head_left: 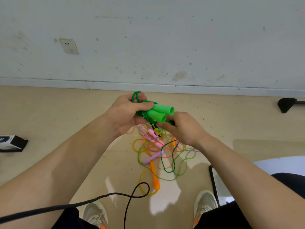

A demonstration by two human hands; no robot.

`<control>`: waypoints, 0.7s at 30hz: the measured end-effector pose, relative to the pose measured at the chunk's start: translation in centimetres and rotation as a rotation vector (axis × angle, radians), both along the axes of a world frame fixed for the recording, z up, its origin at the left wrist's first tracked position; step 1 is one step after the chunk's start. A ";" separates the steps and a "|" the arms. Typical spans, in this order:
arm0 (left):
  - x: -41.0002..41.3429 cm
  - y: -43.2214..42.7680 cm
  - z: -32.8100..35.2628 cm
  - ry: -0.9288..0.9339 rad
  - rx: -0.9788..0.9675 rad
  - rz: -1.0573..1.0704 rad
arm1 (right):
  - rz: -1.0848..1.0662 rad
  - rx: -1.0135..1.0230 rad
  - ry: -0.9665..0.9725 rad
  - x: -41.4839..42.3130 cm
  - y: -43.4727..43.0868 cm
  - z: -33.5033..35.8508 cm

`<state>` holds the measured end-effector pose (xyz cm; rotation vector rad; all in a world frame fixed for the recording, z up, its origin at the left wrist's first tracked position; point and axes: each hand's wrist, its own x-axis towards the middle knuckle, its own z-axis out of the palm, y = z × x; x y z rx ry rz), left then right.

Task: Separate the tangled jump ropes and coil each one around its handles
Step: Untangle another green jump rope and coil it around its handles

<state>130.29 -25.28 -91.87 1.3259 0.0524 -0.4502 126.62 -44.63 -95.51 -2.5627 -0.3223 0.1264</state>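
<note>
Head view: the left hand (125, 113) grips the two green handles (162, 113) side by side, fingers curled round them and the turns wound on. Just below the handles, the right hand (183, 129) pinches the green rope (144, 115), which has a loose tail left to wind. Further below the handles, the pile of pink, purple and orange ropes (153, 158) lies tangled on the floor (49, 113); I judge these still need separating and coiling.

The beige floor (49, 113) carries a tangle of coloured jump ropes (153, 157) at centre, a black cable (105, 195) nearer, and a box (11, 143) at left.
</note>
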 end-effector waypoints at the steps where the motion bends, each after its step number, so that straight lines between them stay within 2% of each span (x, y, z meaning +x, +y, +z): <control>1: -0.1 0.1 0.3 -0.027 0.045 -0.029 | -0.027 -0.065 -0.005 0.2 -0.3 0.1; 5: -0.7 0.3 0.9 -0.129 0.171 -0.115 | -0.096 -0.209 -0.064 0.6 -1.0 0.6; 10: -0.8 0.5 1.0 -0.188 0.282 -0.130 | 0.018 -0.025 -0.091 0.9 -1.5 1.3; 13: -0.7 0.7 1.3 -0.214 0.328 -0.141 | 0.021 -0.004 -0.118 1.2 -1.9 1.2; 17: -0.9 0.6 1.2 -0.167 0.253 -0.122 | -0.042 0.044 -0.192 1.2 -2.0 1.4; 21: -1.4 0.1 0.4 -0.210 0.267 -0.171 | -0.106 -0.031 -0.181 1.0 -1.7 1.9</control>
